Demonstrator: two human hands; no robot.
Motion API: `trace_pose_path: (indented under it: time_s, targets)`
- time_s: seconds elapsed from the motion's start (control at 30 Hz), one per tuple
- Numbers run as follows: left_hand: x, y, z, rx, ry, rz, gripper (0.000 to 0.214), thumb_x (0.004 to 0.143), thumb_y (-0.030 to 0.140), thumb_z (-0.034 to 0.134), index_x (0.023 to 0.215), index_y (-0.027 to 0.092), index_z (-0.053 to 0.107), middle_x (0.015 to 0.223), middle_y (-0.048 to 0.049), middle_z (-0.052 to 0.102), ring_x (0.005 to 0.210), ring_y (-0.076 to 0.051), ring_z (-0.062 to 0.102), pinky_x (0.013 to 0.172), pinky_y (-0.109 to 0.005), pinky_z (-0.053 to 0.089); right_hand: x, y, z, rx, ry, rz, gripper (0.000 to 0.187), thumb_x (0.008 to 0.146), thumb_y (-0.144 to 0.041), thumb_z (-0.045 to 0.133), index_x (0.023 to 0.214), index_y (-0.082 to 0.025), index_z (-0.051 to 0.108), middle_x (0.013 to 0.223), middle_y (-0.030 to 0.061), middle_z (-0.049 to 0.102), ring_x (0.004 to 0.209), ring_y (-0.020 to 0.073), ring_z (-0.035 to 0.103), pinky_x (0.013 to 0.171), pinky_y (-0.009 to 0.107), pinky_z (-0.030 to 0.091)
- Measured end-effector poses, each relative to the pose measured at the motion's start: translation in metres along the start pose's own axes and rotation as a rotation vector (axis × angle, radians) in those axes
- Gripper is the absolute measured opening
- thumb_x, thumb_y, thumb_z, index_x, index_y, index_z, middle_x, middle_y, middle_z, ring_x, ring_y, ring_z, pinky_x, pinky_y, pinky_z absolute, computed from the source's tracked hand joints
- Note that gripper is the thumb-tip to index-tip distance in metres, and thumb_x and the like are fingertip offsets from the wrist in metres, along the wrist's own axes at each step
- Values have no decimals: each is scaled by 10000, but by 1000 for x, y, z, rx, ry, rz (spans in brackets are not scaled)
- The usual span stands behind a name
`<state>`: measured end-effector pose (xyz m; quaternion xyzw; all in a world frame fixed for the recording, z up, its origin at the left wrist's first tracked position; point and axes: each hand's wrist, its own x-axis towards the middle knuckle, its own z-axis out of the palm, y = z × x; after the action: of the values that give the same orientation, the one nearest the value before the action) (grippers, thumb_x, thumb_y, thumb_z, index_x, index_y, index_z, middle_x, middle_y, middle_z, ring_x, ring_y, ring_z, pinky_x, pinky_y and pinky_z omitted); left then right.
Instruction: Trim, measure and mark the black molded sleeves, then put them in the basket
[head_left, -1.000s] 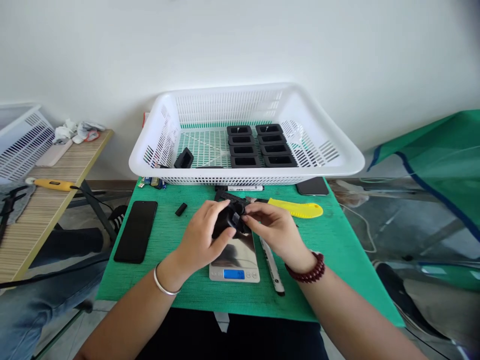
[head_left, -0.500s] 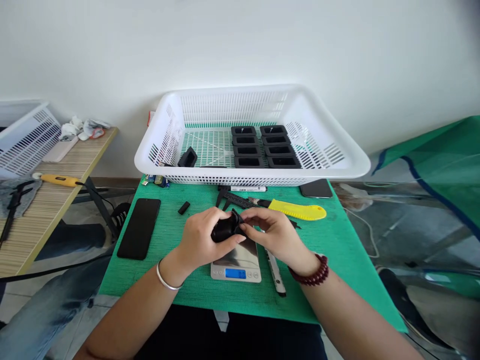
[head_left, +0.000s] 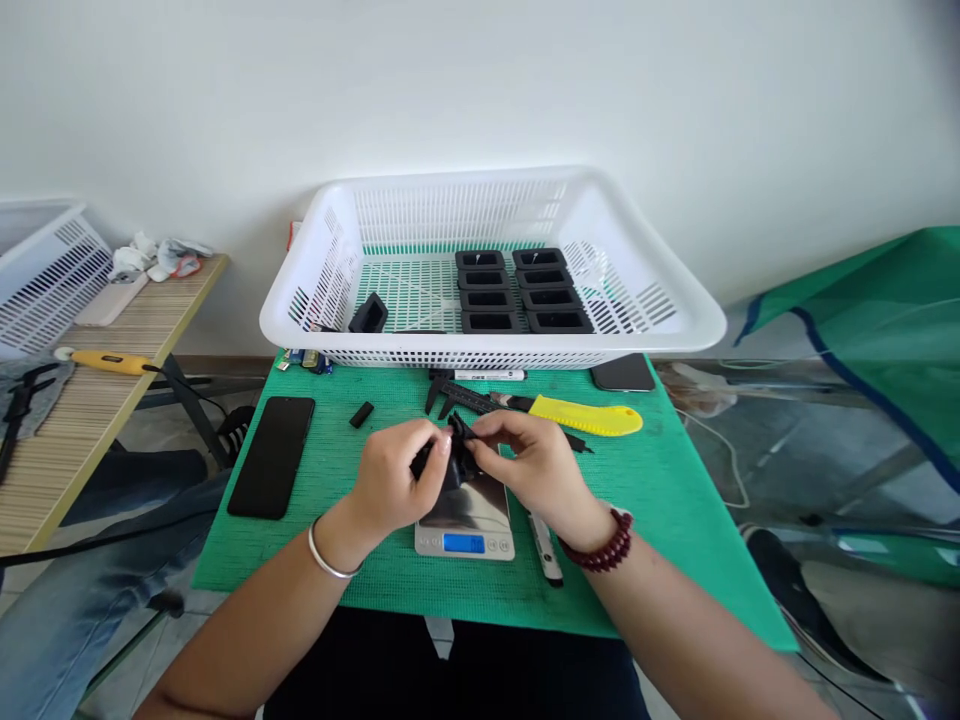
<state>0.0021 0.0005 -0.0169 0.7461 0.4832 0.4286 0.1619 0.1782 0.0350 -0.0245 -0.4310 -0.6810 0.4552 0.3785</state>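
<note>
Between my hands, above the digital scale (head_left: 465, 530), is a glossy black flexible part (head_left: 454, 470), its exact kind unclear. My left hand (head_left: 397, 472) wraps round its left side with the thumb pressed on top. Finger and thumb of my right hand (head_left: 525, 462) pinch its right edge. The scale's blue display is lit; its steel plate lies partly hidden under my hands. Just beyond them are a black caliper (head_left: 469, 398) and a yellow-handled knife (head_left: 587, 415). A white marker (head_left: 545, 550) lies by the scale's right side.
A white plastic basket (head_left: 487, 345) stands at the back, holding several black rectangular frames (head_left: 490, 322) and one tilted black piece (head_left: 368, 314). A phone (head_left: 271, 457) and a small black block (head_left: 361, 414) lie left; another phone (head_left: 622, 373) lies back right. A person's jeans-clad leg (head_left: 90, 590) is at left.
My left thumb has moved up onto the black part, which has turned and looks more folded. Both hands still hold it. The whole view has shifted slightly.
</note>
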Motion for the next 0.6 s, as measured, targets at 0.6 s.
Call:
trace_pose_path:
  time_s: [0.6]
  targets:
    - [1, 1, -1, -13, 160, -66, 154, 868, 142, 512, 735, 171, 583, 713, -51, 688, 677, -154, 665, 594, -251, 484, -4, -7, -2, 127, -139, 119, 108, 734, -229, 622, 648, -191, 569, 713, 12, 637, 668, 136, 582, 617, 259, 500]
